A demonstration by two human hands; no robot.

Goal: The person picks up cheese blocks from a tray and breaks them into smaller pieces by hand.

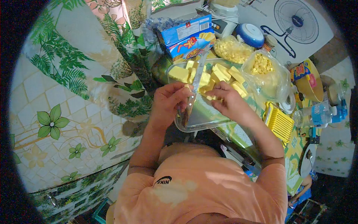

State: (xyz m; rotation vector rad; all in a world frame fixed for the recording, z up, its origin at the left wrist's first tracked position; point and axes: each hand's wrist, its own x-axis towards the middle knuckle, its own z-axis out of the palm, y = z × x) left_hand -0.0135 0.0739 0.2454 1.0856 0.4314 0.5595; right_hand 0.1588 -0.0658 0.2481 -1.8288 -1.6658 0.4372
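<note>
A clear plastic tray (201, 128) holds several pale yellow blocks (179, 74). Across its left part lies a long knife (197, 71), its wooden handle toward me and its blade pointing away. My left hand (172, 98) is just left of the handle, fingers pinched on a small yellow piece near the blade's base. On the other side of the knife, my right hand (225, 98) has its fingers curled together beside the blocks, with a bit of yellow at the fingertips.
Behind the tray stands a blue box (188, 35). Plastic bags of yellow cubes (233, 50) lie at the back right. Farther right are a yellow slotted rack (279, 123), a water bottle (317, 115) and a yellow bowl (316, 87). Another person's arm (302, 190) shows at lower right.
</note>
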